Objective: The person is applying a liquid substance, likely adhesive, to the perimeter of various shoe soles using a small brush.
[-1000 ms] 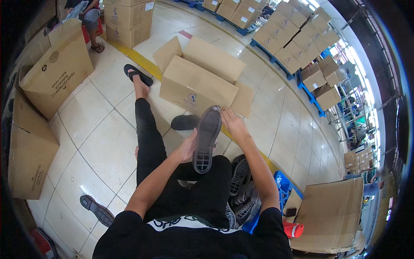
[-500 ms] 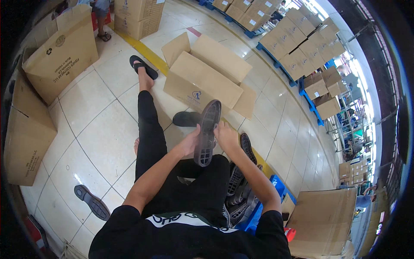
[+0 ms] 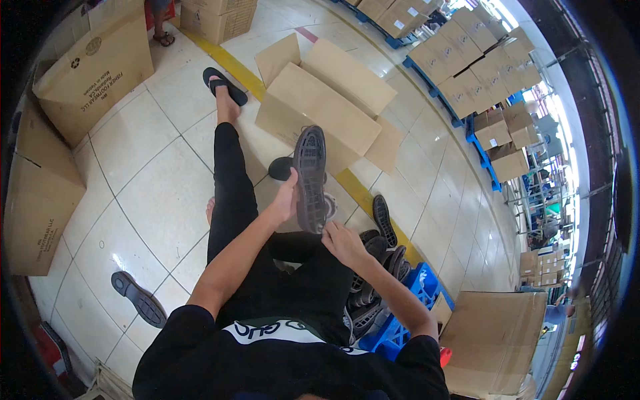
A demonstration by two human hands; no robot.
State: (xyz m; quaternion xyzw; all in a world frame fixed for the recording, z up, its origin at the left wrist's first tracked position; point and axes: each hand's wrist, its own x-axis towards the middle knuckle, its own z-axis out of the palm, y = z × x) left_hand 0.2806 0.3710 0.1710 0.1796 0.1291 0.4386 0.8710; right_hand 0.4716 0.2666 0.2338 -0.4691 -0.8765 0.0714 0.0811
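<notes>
A dark grey shoe sole (image 3: pixel 310 177) is held upright in front of me, its ribbed, hollow-celled side showing. My left hand (image 3: pixel 287 199) grips its left edge, thumb on the near side and the other fingers hidden behind. At the sole's lower end, my right hand (image 3: pixel 343 245) is closed, fingertips pinching the edge; whether some small bit is between them cannot be made out. To the right of my lap lies a pile of similar dark soles (image 3: pixel 363 313), with one sole (image 3: pixel 382 219) lying farther off beside the yellow line.
An open cardboard box (image 3: pixel 320 110) stands ahead. A blue plastic pallet (image 3: pixel 393 333) and a large carton (image 3: pixel 497 340) are at my right. Another sole (image 3: pixel 139 298) lies on the left floor tiles, near tall cartons (image 3: pixel 100 73). A black slipper (image 3: pixel 280 168) sits behind the held sole.
The held sole has turned more upright and shifted slightly left. My right hand has slid from its right side down to its lower end. My left hand keeps its grip.
</notes>
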